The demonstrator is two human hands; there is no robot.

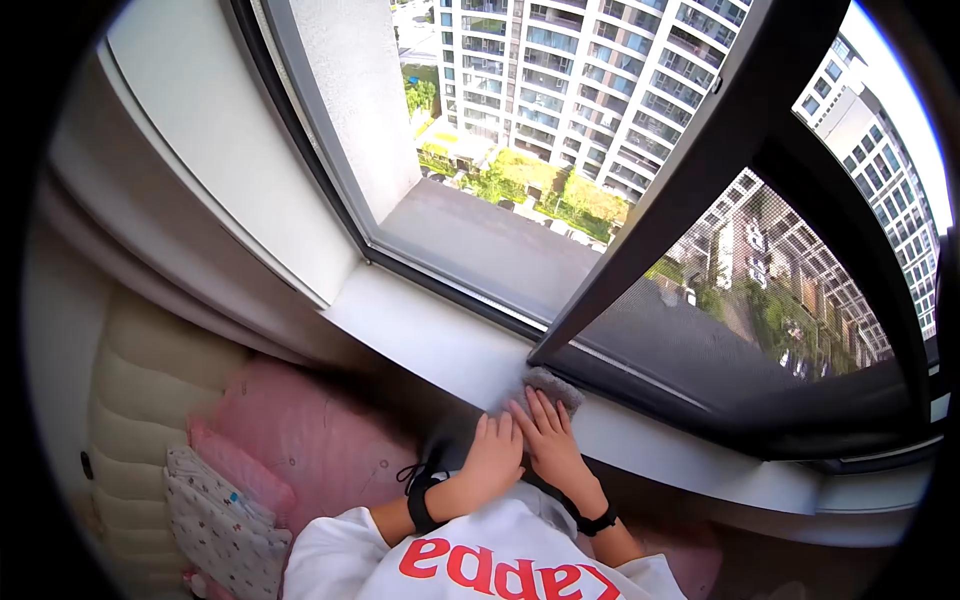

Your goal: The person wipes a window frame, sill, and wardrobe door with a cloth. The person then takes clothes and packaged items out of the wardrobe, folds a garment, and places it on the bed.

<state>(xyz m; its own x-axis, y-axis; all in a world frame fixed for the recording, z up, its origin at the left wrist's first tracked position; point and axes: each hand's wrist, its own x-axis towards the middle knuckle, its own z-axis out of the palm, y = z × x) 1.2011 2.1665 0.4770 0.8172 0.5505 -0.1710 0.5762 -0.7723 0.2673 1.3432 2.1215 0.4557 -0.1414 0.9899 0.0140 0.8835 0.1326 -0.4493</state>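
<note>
My right hand (552, 440) presses a grey fuzzy cleaning cloth (556, 388) onto the white windowsill (430, 340), by the foot of the dark window frame. Its fingers stretch over the cloth, and part of the cloth is covered by them. Close to its left, my left hand (493, 458) rests at the inner edge of the sill, fingers extended and side by side, with nothing seen in it. Each wrist wears a black band. A dark upright frame bar (650, 190) rises just beyond the cloth.
The left window section (520, 220) appears open; the right one has a mesh screen (750, 280). Outside stand tall buildings. Below the sill at left lies a bed with pink bedding (310, 440), a patterned cloth (220, 510) and a padded headboard (135, 430). A curtain (140, 230) hangs at left.
</note>
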